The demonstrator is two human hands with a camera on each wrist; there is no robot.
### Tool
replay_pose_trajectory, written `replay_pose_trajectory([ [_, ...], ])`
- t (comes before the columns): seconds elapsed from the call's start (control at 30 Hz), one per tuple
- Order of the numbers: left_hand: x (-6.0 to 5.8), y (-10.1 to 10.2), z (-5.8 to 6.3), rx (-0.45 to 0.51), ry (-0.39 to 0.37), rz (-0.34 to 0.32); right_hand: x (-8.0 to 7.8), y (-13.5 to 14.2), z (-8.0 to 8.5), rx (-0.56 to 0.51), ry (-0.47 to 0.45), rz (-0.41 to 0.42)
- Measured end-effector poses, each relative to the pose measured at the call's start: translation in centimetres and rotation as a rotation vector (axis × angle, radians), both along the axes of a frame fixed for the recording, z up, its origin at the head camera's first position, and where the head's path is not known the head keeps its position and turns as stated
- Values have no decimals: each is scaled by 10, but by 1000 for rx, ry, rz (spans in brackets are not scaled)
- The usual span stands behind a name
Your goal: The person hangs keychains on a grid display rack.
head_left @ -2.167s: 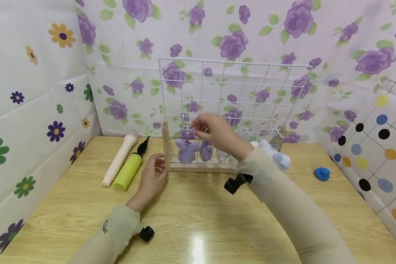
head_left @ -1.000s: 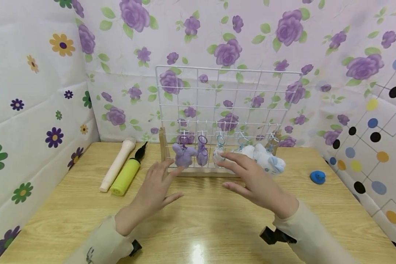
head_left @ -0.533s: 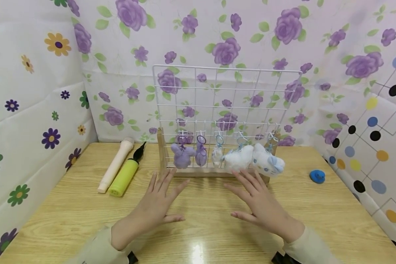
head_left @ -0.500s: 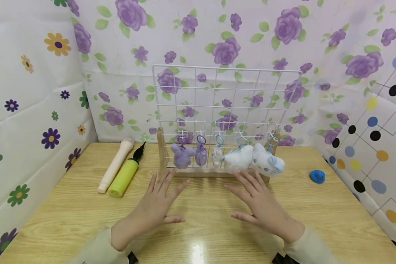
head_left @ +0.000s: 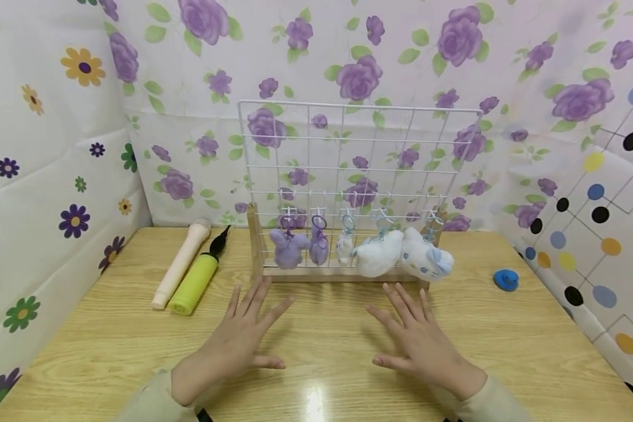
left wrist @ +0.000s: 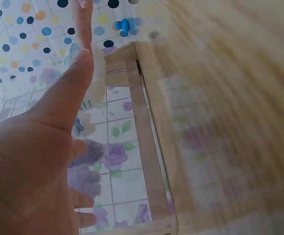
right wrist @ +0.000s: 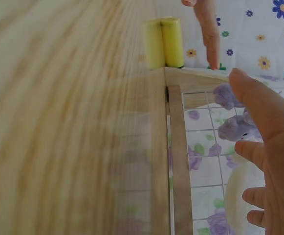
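My left hand (head_left: 234, 340) is spread, fingers straight, at the near left of a white wire grid rack (head_left: 343, 138) on a wooden base (head_left: 343, 275). Mirroring it on the right, my right hand (head_left: 422, 346) also has its fingers spread. Neither hand holds anything; whether the palms touch the table cannot be told. Plush keychains hang from hooks on the grid: a purple one with ears (head_left: 288, 249), a narrower purple one (head_left: 319, 249), a small white one (head_left: 345, 249), a fluffy white one (head_left: 378, 255) and a white one with a blue bow (head_left: 424, 258).
On the left of the wooden table (head_left: 327, 375) lie a pale pink stick-shaped item (head_left: 181, 264) and a yellow-green hand pump (head_left: 195, 284) with a black nozzle. A small blue toy (head_left: 506, 279) sits to the right. Patterned cloth walls (head_left: 190, 140) surround the table.
My right hand has come down from the purple keychain's hook, and my left hand has left the rack's wooden upright. Both have drawn back toward me and spread in front of the rack.
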State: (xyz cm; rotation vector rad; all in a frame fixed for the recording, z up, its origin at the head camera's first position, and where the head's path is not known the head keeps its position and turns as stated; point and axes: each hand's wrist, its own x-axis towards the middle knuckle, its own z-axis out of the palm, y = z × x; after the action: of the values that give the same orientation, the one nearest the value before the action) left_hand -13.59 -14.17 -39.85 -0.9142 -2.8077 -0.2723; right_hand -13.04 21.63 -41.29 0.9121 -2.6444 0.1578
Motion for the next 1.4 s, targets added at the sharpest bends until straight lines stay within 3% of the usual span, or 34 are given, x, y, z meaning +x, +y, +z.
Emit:
replay_pose_trajectory([
  [0.3, -2, -9, -8, -22, -41, 21, -3, 5, -10, -9, -130, -33],
  [0.53, -7, -10, -8, -28, -54, 27, -4, 6, -12, -6, -182, -39],
  [1.13, -4, -12, -10, 15, -93, 33, -5, 8, -16, 3, -183, -56],
  [1.4, -4, -12, -9, 3, -73, 27, -5, 9, -15, -5, -209, -56],
])
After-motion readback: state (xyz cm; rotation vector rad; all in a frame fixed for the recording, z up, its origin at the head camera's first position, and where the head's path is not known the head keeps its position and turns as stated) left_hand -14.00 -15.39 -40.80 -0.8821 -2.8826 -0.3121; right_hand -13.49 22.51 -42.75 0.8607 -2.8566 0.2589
